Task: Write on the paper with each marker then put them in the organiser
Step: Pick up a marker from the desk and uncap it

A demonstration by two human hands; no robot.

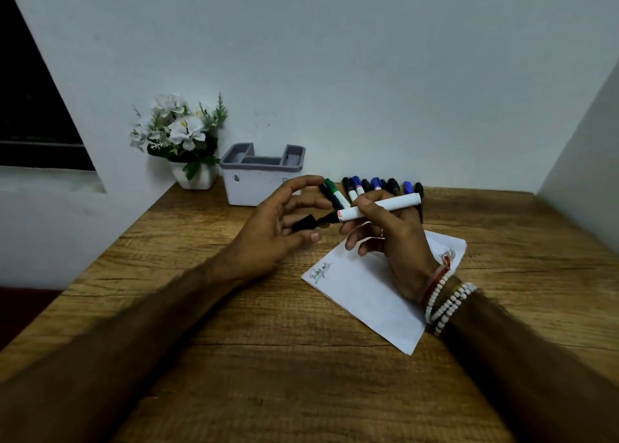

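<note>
Gripping a white marker (382, 208) in the right hand (385, 241), thumb and curled fingers wrapping round the barrel near its front end. Holding it roughly level above the paper and clear of it, black tip bared and pointing left toward the other hand. Pinching the black cap (303, 223) in the left hand (278, 231), thumb beneath and curled fingers behind it, forefinger arching free above. Holding the cap's mouth right at the tip, the two facing each other; possibly touching, the dark parts blending at that spot.

Noting the paper (361, 295) lying flat on the wooden table (268, 359), turned at an angle, partly under the right hand and wrist. Noting a short line of handwriting near its left corner and a small scribble by its right edge, beside the wrist; both too small for reading.

Noting the organiser (261, 188) standing at the back of the table against the wall (335, 74): white body, grey rim, several compartments open at the top. Noting a row of markers (375, 184) lying side by side just right of it, caps toward the wall, in black, blue and green, partly hidden behind both hands. Noting one green marker (333, 189) near the left end of that row, just behind the left forefinger.

Noting a flower pot (194, 174) with white blooms standing just left of the organiser. Noting bead bracelets (445, 302) and a red thread circling the right wrist.
</note>
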